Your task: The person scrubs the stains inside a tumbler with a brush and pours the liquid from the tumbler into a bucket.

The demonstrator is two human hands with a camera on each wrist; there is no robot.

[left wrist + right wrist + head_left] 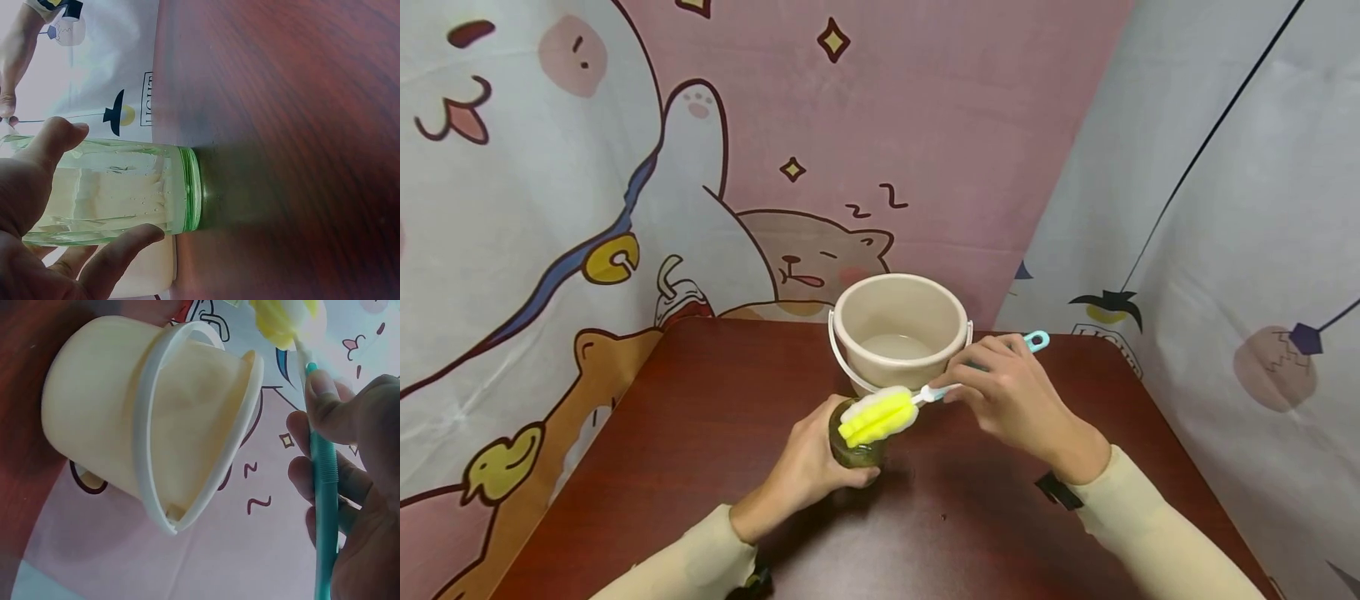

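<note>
My left hand (808,454) grips a green-tinted glass cup (119,187), thumb on one side and fingers on the other. Droplets cling to the glass wall. My right hand (1011,396) holds a bottle brush by its teal handle (325,487), thumb and fingers wrapped along it. The yellow and white sponge head (880,415) of the brush is over the cup's mouth in the head view; whether it touches the rim I cannot tell. Just behind both hands stands a cream bucket (898,362), with some water at its bottom.
The bucket's white bail handle (142,425) hangs down on its near side. Under everything is a dark red-brown wooden table (700,417). Cartoon-printed cloth (940,125) hangs around the back and sides.
</note>
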